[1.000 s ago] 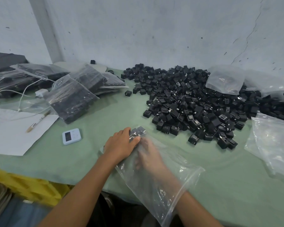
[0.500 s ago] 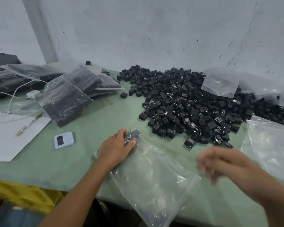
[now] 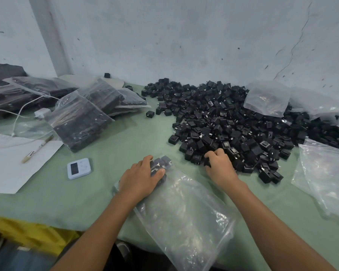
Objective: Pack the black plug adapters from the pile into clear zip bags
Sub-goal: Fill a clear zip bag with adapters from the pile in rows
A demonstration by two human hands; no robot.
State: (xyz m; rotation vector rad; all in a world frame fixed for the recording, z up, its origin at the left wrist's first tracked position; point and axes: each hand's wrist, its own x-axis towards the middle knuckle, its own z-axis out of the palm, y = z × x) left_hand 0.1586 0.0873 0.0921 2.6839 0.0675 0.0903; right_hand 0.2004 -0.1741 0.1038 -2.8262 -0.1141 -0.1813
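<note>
A big pile of black plug adapters point(image 3: 233, 122) covers the right half of the green table. A clear zip bag point(image 3: 184, 212) lies flat in front of me, its far corner holding a few adapters point(image 3: 161, 163). My left hand point(image 3: 140, 178) rests on that corner, thumb and fingers curled round the bagged adapters. My right hand point(image 3: 219, 167) is at the pile's near edge, its fingers curled over adapters there; what they hold is hidden.
Filled bags of adapters point(image 3: 78, 120) lie at the left, beside a white cable and charger point(image 3: 41, 113). A small white timer point(image 3: 79, 168), white paper point(image 3: 10, 163) and a pen point(image 3: 37, 148) sit near left. Empty clear bags point(image 3: 325, 177) lie at right and on the pile point(image 3: 267, 98).
My right hand came out of the bag, swung right through the air, and now reaches into the pile's near edge. The left hand has stayed on the bag's corner.
</note>
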